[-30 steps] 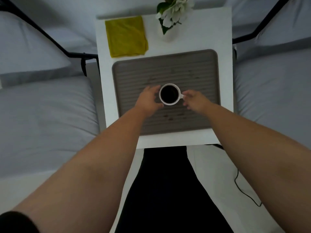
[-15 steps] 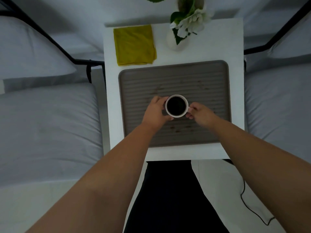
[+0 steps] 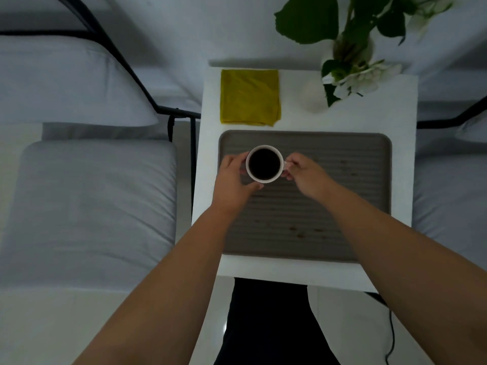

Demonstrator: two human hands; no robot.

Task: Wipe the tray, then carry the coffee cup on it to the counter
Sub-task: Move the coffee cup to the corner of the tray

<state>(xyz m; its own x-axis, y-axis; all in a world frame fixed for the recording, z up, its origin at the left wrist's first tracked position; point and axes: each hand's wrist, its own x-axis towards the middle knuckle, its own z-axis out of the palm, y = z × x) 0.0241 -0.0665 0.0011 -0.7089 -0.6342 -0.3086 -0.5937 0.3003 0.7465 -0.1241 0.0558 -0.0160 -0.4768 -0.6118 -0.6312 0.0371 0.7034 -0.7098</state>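
- On the small white table [image 3: 395, 180], a rectangular grey tray [image 3: 363, 196] with rounded corners and a ribbed floor lies flat, its surface flecked with small brown spots toward six o'clock.
- Over the tray's ten o'clock corner sits a round white cup [image 3: 264, 163], smooth and glossy, filled with dark coffee; whether its base touches the tray or is lifted cannot be told from above.
- At nine o'clock of the cup, the left hand [image 3: 232, 180] curls around the wall, fingers and thumb wrapped against the rim's side.
- At three o'clock of the cup, the right hand [image 3: 303, 175] pinches the small handle, fingertips closed together on it.
- At twelve o'clock of the tray, a folded yellow cloth [image 3: 250, 97], soft and creased, lies square on the table, just beyond the tray's edge.
- At one o'clock, a rounded white vase [image 3: 312, 97] holds green leaves and white flowers.
- Grey padded cushions [image 3: 92, 201] flank the table on both sides.
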